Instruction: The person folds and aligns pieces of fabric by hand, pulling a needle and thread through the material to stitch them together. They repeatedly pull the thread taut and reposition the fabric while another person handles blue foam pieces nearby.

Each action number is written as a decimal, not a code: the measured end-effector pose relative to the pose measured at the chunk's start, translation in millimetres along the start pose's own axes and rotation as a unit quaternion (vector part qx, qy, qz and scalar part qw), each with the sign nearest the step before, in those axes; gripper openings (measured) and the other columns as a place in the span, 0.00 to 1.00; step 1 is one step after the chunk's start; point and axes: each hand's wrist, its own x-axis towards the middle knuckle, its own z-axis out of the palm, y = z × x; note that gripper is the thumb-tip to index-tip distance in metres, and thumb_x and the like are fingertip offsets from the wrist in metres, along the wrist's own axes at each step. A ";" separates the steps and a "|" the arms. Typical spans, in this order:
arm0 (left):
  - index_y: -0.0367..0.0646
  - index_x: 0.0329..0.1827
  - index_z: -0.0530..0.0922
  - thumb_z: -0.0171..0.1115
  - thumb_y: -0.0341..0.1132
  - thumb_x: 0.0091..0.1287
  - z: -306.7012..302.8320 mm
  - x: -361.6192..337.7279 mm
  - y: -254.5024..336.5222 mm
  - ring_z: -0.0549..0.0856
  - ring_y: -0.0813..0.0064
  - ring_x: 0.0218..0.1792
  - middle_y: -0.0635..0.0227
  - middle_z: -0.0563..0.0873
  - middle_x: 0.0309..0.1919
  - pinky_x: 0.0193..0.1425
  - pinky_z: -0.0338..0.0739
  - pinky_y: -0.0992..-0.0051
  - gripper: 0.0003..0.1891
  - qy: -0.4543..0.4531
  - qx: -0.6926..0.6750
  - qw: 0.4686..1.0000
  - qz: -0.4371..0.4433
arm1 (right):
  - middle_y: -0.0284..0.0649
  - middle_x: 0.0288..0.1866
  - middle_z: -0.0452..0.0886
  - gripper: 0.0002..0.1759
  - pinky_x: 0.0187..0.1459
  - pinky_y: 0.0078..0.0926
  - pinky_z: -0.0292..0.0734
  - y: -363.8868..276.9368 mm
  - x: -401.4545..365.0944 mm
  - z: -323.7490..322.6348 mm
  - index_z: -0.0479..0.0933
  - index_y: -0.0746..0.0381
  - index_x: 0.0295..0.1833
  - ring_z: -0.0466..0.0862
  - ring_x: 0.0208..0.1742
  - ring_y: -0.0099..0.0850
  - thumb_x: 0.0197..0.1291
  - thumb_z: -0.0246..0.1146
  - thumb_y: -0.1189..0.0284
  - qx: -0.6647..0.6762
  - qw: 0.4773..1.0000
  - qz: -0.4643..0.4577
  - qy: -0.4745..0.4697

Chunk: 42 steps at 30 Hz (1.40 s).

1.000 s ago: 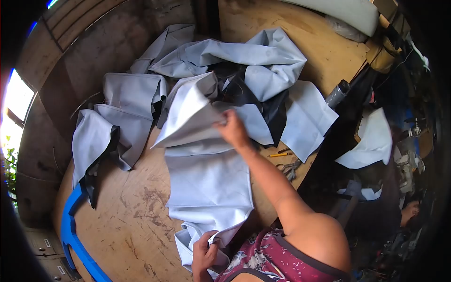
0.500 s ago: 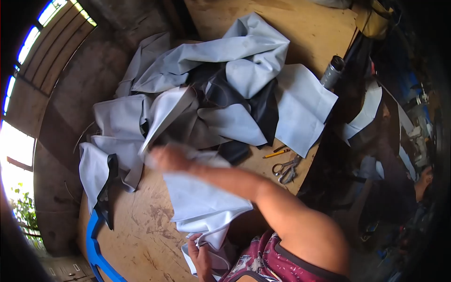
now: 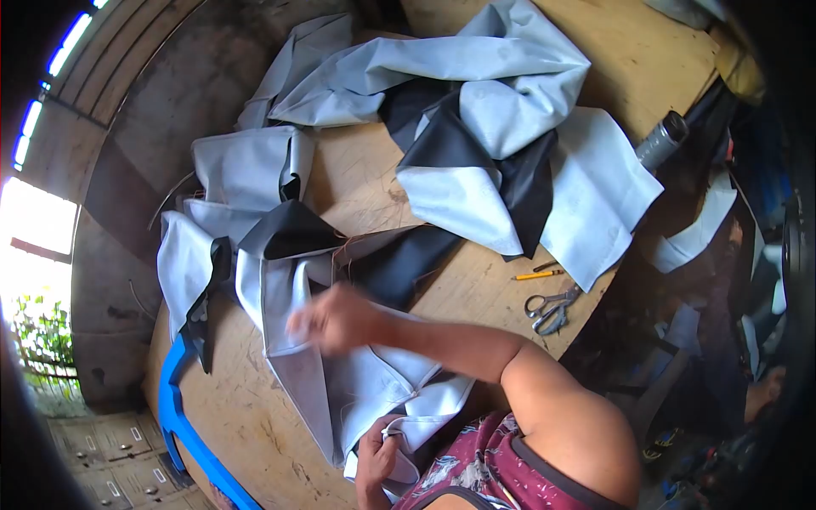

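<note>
Plywood tabletop (image 3: 246, 416) beneath grey fabric (image 3: 365, 391): our left hand (image 3: 378, 459) pinches its near edge; our right hand (image 3: 336, 319), blurred, grip unclear, rests atop. Tugging may drag the black piece (image 3: 289, 231) beyond askew.

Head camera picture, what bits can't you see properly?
Right hand: head view, motion blur hides its fingers and any grip.
Left hand: head view, fingers tucked into the grey cloth; arm cut by the bottom edge.
Pencil: head view, too small for detail.

Left grip (image 3: 375, 460) pinches the cloth (image 3: 293, 374) at its near edge; right grip (image 3: 336, 320), blurred, is over it; scissors (image 3: 551, 308) lie right.
</note>
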 end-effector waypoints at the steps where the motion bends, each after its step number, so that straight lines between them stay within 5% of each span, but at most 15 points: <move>1: 0.38 0.52 0.81 0.55 0.30 0.60 0.6 1.3 3.0 0.78 0.80 0.34 0.68 0.83 0.31 0.41 0.73 0.78 0.17 0.007 -0.006 1.000 0.000 | 0.42 0.26 0.84 0.10 0.34 0.31 0.80 17.1 16.9 -32.8 0.82 0.58 0.39 0.87 0.28 0.35 0.64 0.63 0.62 -0.030 0.999 0.037 0.003; 2: 0.38 0.52 0.81 0.54 0.30 0.60 0.5 2.1 6.0 0.78 0.80 0.33 0.69 0.82 0.30 0.40 0.73 0.78 0.17 -0.002 0.011 1.000 -0.002 | 0.42 0.27 0.84 0.13 0.37 0.30 0.80 54.4 28.7 -44.8 0.82 0.60 0.38 0.86 0.31 0.32 0.65 0.62 0.61 -0.058 0.988 0.092 0.110; 5: 0.39 0.53 0.81 0.54 0.30 0.60 -1.2 2.0 12.0 0.78 0.81 0.32 0.69 0.82 0.29 0.38 0.73 0.78 0.18 -0.006 0.028 1.000 0.002 | 0.49 0.35 0.86 0.13 0.43 0.44 0.81 172.2 59.0 -113.9 0.83 0.60 0.41 0.87 0.40 0.46 0.60 0.63 0.62 -0.286 0.919 0.220 0.157; 10: 0.40 0.53 0.82 0.55 0.30 0.60 -4.8 1.4 16.8 0.78 0.80 0.33 0.68 0.83 0.30 0.40 0.73 0.79 0.18 -0.012 0.019 1.000 -0.011 | 0.50 0.44 0.86 0.21 0.51 0.46 0.78 237.0 69.1 -176.0 0.78 0.55 0.57 0.85 0.47 0.50 0.59 0.64 0.59 -0.462 0.851 0.247 0.038; 14: 0.40 0.54 0.82 0.55 0.29 0.60 -6.8 5.0 22.2 0.79 0.80 0.35 0.67 0.85 0.34 0.43 0.74 0.79 0.19 -0.020 -0.001 0.999 -0.028 | 0.47 0.44 0.87 0.16 0.46 0.47 0.81 266.9 58.5 -167.3 0.79 0.62 0.51 0.87 0.45 0.48 0.59 0.62 0.67 -0.523 0.822 0.214 -0.075; 17: 0.39 0.55 0.82 0.54 0.28 0.60 -4.9 9.2 12.7 0.79 0.81 0.35 0.68 0.85 0.35 0.43 0.74 0.80 0.19 0.022 -0.052 0.997 -0.049 | 0.52 0.45 0.85 0.18 0.53 0.48 0.78 277.8 62.1 -163.2 0.77 0.58 0.51 0.85 0.49 0.51 0.62 0.63 0.58 -0.515 0.817 0.239 -0.104; 19: 0.39 0.57 0.81 0.53 0.27 0.59 -5.6 13.6 5.0 0.76 0.85 0.34 0.69 0.84 0.36 0.41 0.72 0.83 0.21 0.025 -0.077 0.996 -0.048 | 0.51 0.42 0.86 0.14 0.46 0.50 0.79 270.5 78.0 -173.2 0.78 0.59 0.45 0.85 0.45 0.53 0.65 0.61 0.59 -0.531 0.797 0.288 -0.023; 21: 0.38 0.60 0.79 0.52 0.27 0.60 -10.0 19.9 7.3 0.83 0.76 0.40 0.60 0.86 0.42 0.48 0.75 0.78 0.23 0.034 -0.020 0.997 -0.061 | 0.49 0.36 0.86 0.16 0.42 0.43 0.81 240.6 110.2 -195.7 0.78 0.63 0.40 0.87 0.40 0.46 0.67 0.57 0.59 -0.430 0.865 0.158 0.204; 23: 0.36 0.63 0.76 0.51 0.28 0.61 -8.1 40.5 -18.6 0.85 0.60 0.52 0.50 0.86 0.51 0.60 0.75 0.71 0.25 0.106 0.053 0.992 0.053 | 0.44 0.29 0.85 0.17 0.36 0.39 0.79 178.8 139.1 -226.2 0.78 0.63 0.41 0.87 0.34 0.37 0.67 0.59 0.58 -0.273 0.912 0.061 0.301; 27: 0.36 0.66 0.73 0.50 0.31 0.67 -33.9 109.2 -15.4 0.75 0.51 0.67 0.46 0.79 0.62 0.72 0.64 0.66 0.24 0.182 0.031 0.980 0.069 | 0.27 0.22 0.71 0.13 0.18 0.16 0.57 22.3 124.7 -261.1 0.78 0.59 0.39 0.66 0.20 0.14 0.66 0.61 0.60 0.031 0.930 0.038 0.365; 31: 0.29 0.63 0.73 0.48 0.33 0.67 -71.4 171.6 -36.7 0.75 0.48 0.64 0.41 0.79 0.59 0.71 0.62 0.68 0.24 0.259 -0.026 0.957 0.127 | 0.24 0.22 0.66 0.13 0.17 0.12 0.48 -56.9 46.6 -265.3 0.74 0.56 0.33 0.57 0.17 0.11 0.69 0.58 0.61 -0.012 0.910 0.006 0.414; 33: 0.31 0.56 0.78 0.51 0.29 0.66 -80.5 166.5 -16.6 0.82 0.69 0.50 0.57 0.85 0.47 0.58 0.73 0.73 0.18 0.258 -0.149 0.937 0.182 | 0.23 0.22 0.65 0.13 0.18 0.12 0.46 -59.7 -0.4 -251.1 0.72 0.55 0.32 0.57 0.17 0.10 0.70 0.58 0.62 -0.079 0.895 0.069 0.433; 37: 0.36 0.56 0.80 0.54 0.27 0.64 -74.8 77.3 41.2 0.78 0.82 0.42 0.70 0.84 0.41 0.49 0.73 0.81 0.17 0.137 -0.177 0.958 0.179 | 0.23 0.21 0.63 0.14 0.19 0.14 0.51 -33.4 -108.0 -199.1 0.72 0.56 0.33 0.58 0.18 0.12 0.70 0.58 0.61 -0.097 0.893 0.241 0.367; 40: 0.39 0.59 0.79 0.60 0.32 0.59 -62.3 27.8 42.1 0.82 0.70 0.52 0.62 0.84 0.50 0.59 0.73 0.72 0.22 0.044 -0.080 0.966 0.241 | 0.27 0.22 0.71 0.12 0.25 0.19 0.65 33.5 -201.8 -184.4 0.73 0.60 0.39 0.68 0.20 0.17 0.69 0.60 0.62 -0.168 0.885 0.293 0.321; 42: 0.41 0.62 0.78 0.60 0.34 0.58 -58.0 9.9 34.6 0.82 0.62 0.56 0.56 0.84 0.54 0.62 0.73 0.69 0.25 0.021 -0.010 0.963 0.269 | 0.38 0.27 0.82 0.18 0.33 0.29 0.75 56.0 -247.7 -169.1 0.74 0.62 0.52 0.83 0.27 0.28 0.68 0.61 0.59 -0.324 0.818 0.390 0.270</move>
